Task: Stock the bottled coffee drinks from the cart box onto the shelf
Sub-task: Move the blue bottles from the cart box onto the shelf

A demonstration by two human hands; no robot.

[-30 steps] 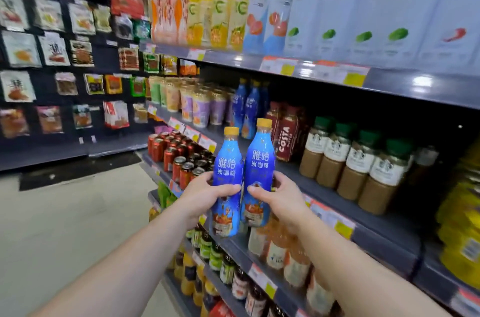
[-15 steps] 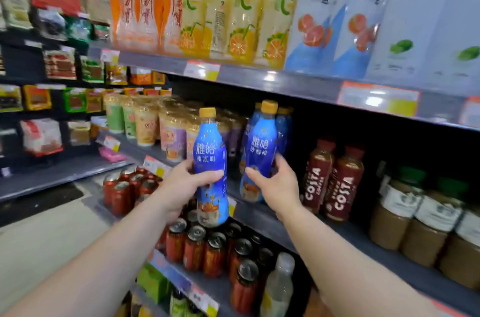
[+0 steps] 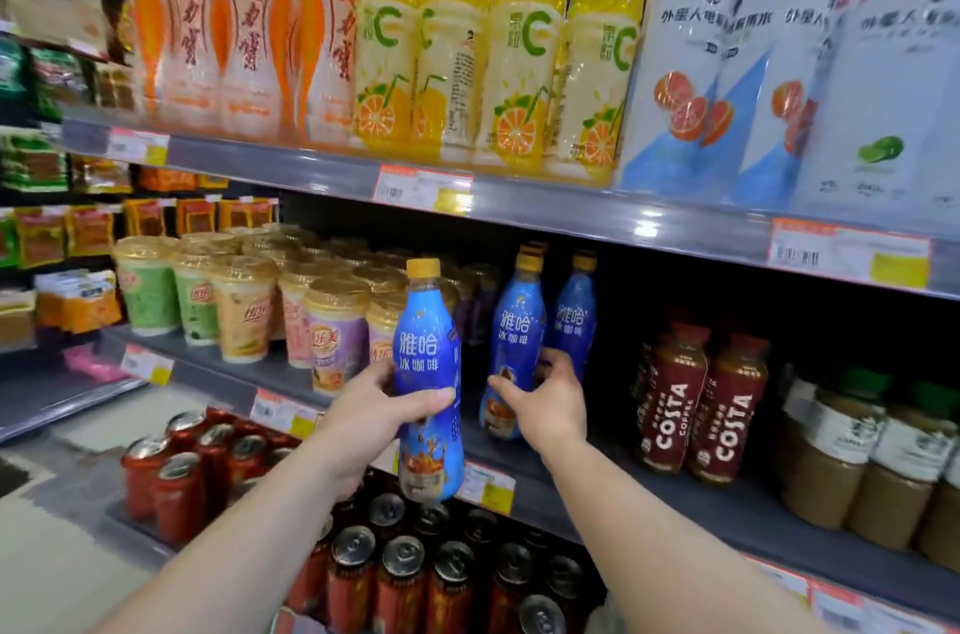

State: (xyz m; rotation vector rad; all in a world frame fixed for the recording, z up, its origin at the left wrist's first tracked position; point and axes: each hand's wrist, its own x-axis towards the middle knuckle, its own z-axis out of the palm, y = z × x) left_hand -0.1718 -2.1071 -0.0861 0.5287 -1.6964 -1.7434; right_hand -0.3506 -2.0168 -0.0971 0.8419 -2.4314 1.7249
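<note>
The left hand grasps a blue bottled coffee drink around its mid-body, thumb across the label front, fingers wrapped behind. This bottle is upright and held in the air, in front of the edge of the middle shelf and not yet resting on it.

To its right, the right hand has its fingers curled around the lower body of a second blue bottle, which stands on the shelf, just beside a third bottle of the same kind behind it. Costa bottles stand further right.

Handling, as a judgement: each bottle appears full, so moderately heavy for one hand. The plastic wall is probably stiff enough to hold without denting, but the glossy sleeve label may be slippery. Grip at the narrowed waist or the lower body, not at the yellow cap. A tall, narrow base tips easily; seat it flat before letting go.
</note>
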